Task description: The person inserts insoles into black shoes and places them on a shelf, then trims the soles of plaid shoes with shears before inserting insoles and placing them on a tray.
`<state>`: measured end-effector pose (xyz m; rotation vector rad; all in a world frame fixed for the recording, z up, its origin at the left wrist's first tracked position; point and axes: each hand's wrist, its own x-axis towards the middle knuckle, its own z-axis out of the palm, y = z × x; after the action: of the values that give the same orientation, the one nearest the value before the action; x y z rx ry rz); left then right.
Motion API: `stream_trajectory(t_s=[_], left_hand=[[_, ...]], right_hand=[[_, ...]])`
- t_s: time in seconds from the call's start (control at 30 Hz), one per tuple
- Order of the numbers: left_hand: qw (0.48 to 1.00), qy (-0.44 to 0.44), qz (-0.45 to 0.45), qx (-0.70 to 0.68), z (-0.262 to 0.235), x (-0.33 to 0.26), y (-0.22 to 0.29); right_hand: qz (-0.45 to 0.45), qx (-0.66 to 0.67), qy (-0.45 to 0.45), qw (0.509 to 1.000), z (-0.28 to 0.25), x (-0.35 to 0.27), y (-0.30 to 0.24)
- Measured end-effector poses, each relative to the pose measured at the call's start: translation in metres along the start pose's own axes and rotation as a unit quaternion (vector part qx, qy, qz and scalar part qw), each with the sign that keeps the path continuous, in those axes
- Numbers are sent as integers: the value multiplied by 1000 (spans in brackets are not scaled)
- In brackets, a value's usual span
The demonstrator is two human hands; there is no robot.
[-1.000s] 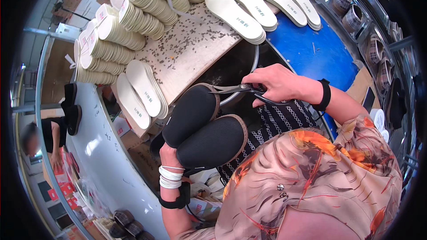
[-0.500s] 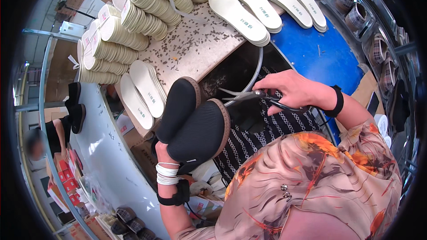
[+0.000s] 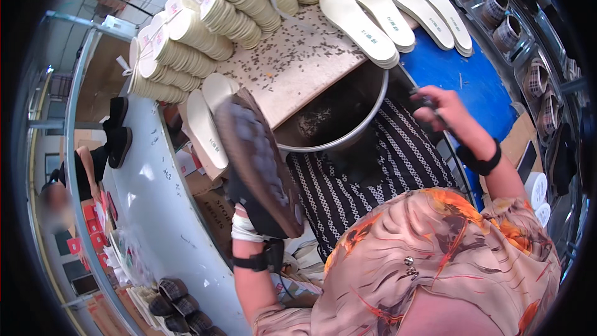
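My left hand (image 3: 240,211) is mostly hidden behind the black shoe (image 3: 261,168) that it grips, with its brown-edged, lumpy sole turned up and smeared by motion. Whether a second shoe is behind it cannot be made out. White bands (image 3: 246,229) circle my left wrist. Over on the right, my right hand (image 3: 446,112) is closed around dark-handled scissors (image 3: 429,103), whose blades are blurred. Between my hands lies a metal basin (image 3: 336,145) with a dark inside, partly under the table board (image 3: 273,81). White insoles (image 3: 204,130) rest beside the shoe.
Stacked cream insoles (image 3: 186,43) line the far edge, and dark scraps litter the board. More white insoles (image 3: 360,28) overlap a blue surface (image 3: 435,68). Plaid shoes (image 3: 540,99) fill racks at right. Black shoes (image 3: 118,143) stand on a pale table (image 3: 146,193) at left, near another person (image 3: 81,171).
My left hand has turned the footwear from its black uppers to its sole. My right hand has moved away to the right with the scissors, uncovering the basin.
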<state>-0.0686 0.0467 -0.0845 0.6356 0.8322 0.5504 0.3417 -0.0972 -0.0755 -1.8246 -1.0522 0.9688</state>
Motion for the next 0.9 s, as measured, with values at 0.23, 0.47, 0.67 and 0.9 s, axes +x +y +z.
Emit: stream_trajectory(t_s=[0.23,0.47,0.67,0.9], left_hand=[[981,66,126,133,14,-27,-52],[936,129,204,258,16,-14,-66],[875,180,256,369,15,-7,-70],[770,215,344,492,26,33,-55]], right_hand=[[181,-390,226,874,-117,-41,111],[313,-493,134,801,-126,-38,119],[227,-520,109,817,-94,-3,83],[93,-390,152,903,-45,-17,24]])
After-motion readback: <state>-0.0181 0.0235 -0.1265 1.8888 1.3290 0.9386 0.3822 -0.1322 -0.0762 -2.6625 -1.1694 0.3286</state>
